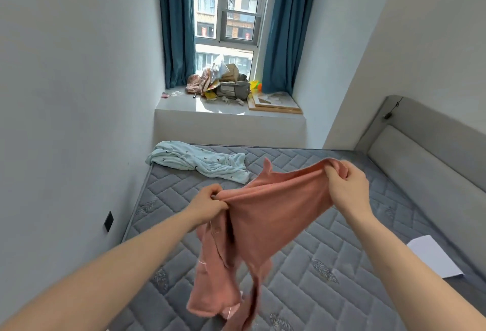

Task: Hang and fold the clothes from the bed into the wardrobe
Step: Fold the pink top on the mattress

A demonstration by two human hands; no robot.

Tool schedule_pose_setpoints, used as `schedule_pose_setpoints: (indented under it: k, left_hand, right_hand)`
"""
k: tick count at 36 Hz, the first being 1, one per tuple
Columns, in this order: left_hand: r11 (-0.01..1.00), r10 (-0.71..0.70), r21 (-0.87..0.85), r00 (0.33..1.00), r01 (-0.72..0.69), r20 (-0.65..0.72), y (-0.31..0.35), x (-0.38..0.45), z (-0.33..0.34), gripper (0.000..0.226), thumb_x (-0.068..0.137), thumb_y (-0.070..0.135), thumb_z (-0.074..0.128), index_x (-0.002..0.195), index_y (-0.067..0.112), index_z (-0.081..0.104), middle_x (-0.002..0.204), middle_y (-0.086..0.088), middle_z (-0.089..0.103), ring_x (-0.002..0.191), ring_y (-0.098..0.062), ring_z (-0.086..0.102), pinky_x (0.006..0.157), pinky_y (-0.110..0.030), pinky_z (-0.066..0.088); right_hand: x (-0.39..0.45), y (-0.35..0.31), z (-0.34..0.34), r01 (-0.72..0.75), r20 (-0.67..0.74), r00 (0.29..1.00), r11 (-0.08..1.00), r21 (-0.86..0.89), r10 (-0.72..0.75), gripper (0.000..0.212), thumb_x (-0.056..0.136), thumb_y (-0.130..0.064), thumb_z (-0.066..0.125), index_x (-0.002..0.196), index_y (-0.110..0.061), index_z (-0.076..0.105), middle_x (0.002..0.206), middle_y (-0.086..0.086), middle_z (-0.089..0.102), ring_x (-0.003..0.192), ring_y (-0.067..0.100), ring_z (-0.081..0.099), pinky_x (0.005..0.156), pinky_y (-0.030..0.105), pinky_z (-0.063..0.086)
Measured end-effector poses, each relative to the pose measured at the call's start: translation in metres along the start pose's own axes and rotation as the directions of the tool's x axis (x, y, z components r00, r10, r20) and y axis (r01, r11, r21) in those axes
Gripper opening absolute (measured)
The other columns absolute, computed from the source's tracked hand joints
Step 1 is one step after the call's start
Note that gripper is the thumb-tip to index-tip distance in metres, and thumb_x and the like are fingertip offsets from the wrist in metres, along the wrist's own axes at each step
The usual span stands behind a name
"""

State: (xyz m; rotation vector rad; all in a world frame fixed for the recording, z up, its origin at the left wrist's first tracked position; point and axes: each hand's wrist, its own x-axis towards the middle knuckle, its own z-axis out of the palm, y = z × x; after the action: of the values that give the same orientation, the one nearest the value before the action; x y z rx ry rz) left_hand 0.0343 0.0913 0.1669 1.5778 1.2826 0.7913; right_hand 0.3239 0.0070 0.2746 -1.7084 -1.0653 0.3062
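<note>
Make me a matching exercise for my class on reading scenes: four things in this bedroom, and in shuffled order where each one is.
Things:
1. pink garment
2. light blue garment
3. white paper
4. clutter pile

Places:
A. on the window ledge
B. crumpled at the mattress's far left corner
C. held up between both hands
D. flat near the mattress's right edge

Pairs: 1-C, 2-B, 3-D, 4-A

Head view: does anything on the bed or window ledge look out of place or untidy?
Yes. A light blue garment lies crumpled at the mattress's far left corner. A white sheet of paper sits at its right edge. A jumble of bags and boxes clutters the window ledge. Nothing looks damaged or spilled.
</note>
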Motion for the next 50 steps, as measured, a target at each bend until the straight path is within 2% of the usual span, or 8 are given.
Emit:
schedule_pose_setpoints:
  k: [7,16,23,26,29,36,45,50]
  left_hand:
    - [0.988,0.015,0.142,0.947,-0.064,0.32,0.02,0.002,-0.056,0.029,0.076,0.027,0.089,0.066,0.026,0.062,0.067,0.012,0.059,0.067,-0.003,0.052,0.064,-0.018,0.041]
    - [0.839,0.049,0.543,0.999,-0.041,-0.001,0.009,0.011,-0.075,0.03,0.082,0.035,0.082,0.094,0.02,0.058,0.098,0.005,0.06,0.092,-0.018,0.059,0.08,-0.03,0.047]
    - [0.931,0.126,0.295,0.947,-0.215,0.295,0.038,-0.058,-0.015,0.056,0.055,0.052,0.083,0.102,0.038,0.056,0.104,0.018,0.066,0.087,0.0,0.065,0.079,-0.02,0.054]
    - [0.941,0.171,0.258,0.965,-0.219,0.196,0.04,-0.073,0.006,0.06,0.056,0.057,0.081,0.104,0.037,0.053,0.102,0.021,0.066,0.087,0.005,0.065,0.077,-0.019,0.053]
    - [0.955,0.198,0.218,0.98,-0.199,0.029,0.043,-0.067,0.007,0.019,0.078,0.029,0.07,0.089,0.034,0.057,0.087,0.014,0.07,0.079,-0.005,0.067,0.072,-0.028,0.05]
    - [0.98,0.173,0.105,0.985,-0.169,-0.021,0.051,-0.043,-0.014,0.027,0.096,0.005,0.051,0.077,0.023,0.057,0.067,0.012,0.058,0.064,-0.008,0.05,0.069,-0.034,0.044]
    - [0.962,0.253,0.103,0.967,-0.251,-0.004,0.084,-0.027,-0.002,0.032,0.097,0.018,0.057,0.067,0.021,0.046,0.065,0.007,0.042,0.061,-0.007,0.037,0.062,-0.03,0.033]
    - [0.965,0.257,0.04,0.966,-0.258,0.012,0.09,-0.02,-0.005,0.036,0.096,0.021,0.061,0.063,0.019,0.048,0.062,0.011,0.041,0.061,-0.007,0.038,0.062,-0.031,0.031]
  right_hand:
    - [-0.012,0.026,-0.003,-0.126,0.045,0.991,0.992,0.011,0.125,0.023,0.096,-0.031,0.06,0.078,-0.02,0.068,0.08,-0.001,0.069,0.08,0.019,0.06,0.068,0.029,0.045]
    - [-0.034,-0.022,0.03,-0.425,0.462,0.86,0.804,0.416,0.215,0.016,0.101,-0.017,0.058,0.094,-0.009,0.071,0.076,0.001,0.071,0.063,0.007,0.065,0.057,0.023,0.055]
    - [-0.057,-0.054,0.076,-0.398,0.532,0.831,0.843,0.363,0.163,0.019,0.099,-0.007,0.059,0.08,-0.01,0.059,0.071,0.006,0.065,0.055,0.01,0.063,0.055,0.022,0.053]
    - [-0.068,-0.055,0.089,-0.376,0.565,0.814,0.866,0.329,0.138,0.017,0.098,-0.01,0.062,0.08,-0.008,0.064,0.075,0.007,0.067,0.061,0.011,0.062,0.058,0.021,0.051]
    - [-0.071,-0.053,0.092,-0.327,0.58,0.809,0.889,0.319,0.089,0.017,0.097,-0.013,0.064,0.083,-0.005,0.071,0.072,0.004,0.07,0.061,0.009,0.062,0.055,0.018,0.049]
    - [-0.062,-0.012,0.071,-0.186,0.558,0.829,0.959,0.214,0.036,0.003,0.091,-0.029,0.075,0.09,-0.03,0.078,0.087,-0.012,0.073,0.072,0.003,0.062,0.068,0.014,0.049]
    - [-0.109,0.054,0.095,-0.053,0.575,0.803,0.98,-0.191,0.156,0.136,0.054,-0.053,0.096,0.159,-0.022,0.016,0.154,-0.001,0.031,0.143,0.019,0.033,0.118,0.043,0.033]
    - [-0.123,0.072,0.11,-0.235,0.754,0.598,0.959,-0.159,0.271,0.068,0.074,-0.021,0.09,0.132,-0.011,0.056,0.109,0.005,0.071,0.077,-0.003,0.067,0.07,0.016,0.054]
